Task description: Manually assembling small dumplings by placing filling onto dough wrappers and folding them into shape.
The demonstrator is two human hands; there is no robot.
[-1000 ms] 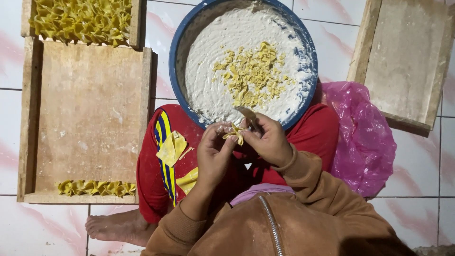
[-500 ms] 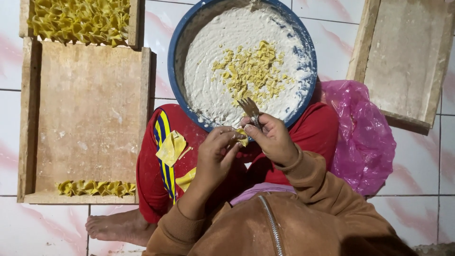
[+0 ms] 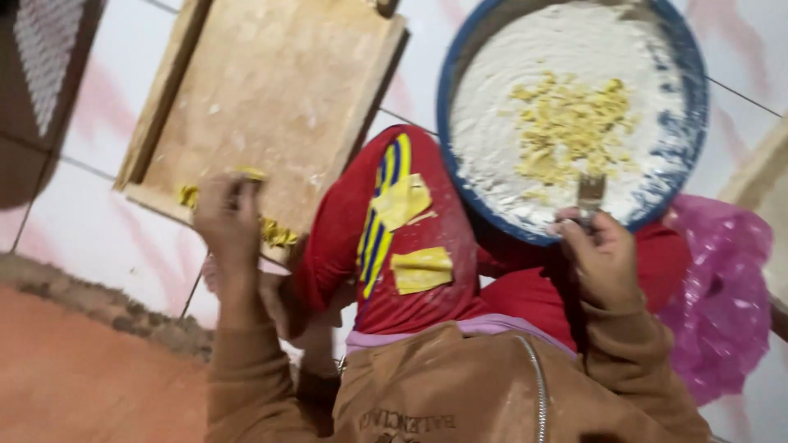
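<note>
White tiled floor, person sitting with a blue basin (image 3: 694,123) of flour on the lap so it's within reach; right hand (image 3: 603,258) grips a fork (image 3: 589,193) at its near rim, left hand (image 3: 226,217) has fingers curled, pressing a yellow dough piece (image 3: 250,174) onto the wooden board (image 3: 271,98) near its bottom edge

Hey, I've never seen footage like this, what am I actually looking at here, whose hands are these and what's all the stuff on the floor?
The camera sits on a person's head and looks down at their own lap and hands. The left hand reaches to the near edge of a wooden board on the tiled floor, where small yellow dough pieces lie. The right hand holds a fork at the rim of a blue bowl of white flour with yellow scraps. A pink plastic bag lies to the right.
</note>
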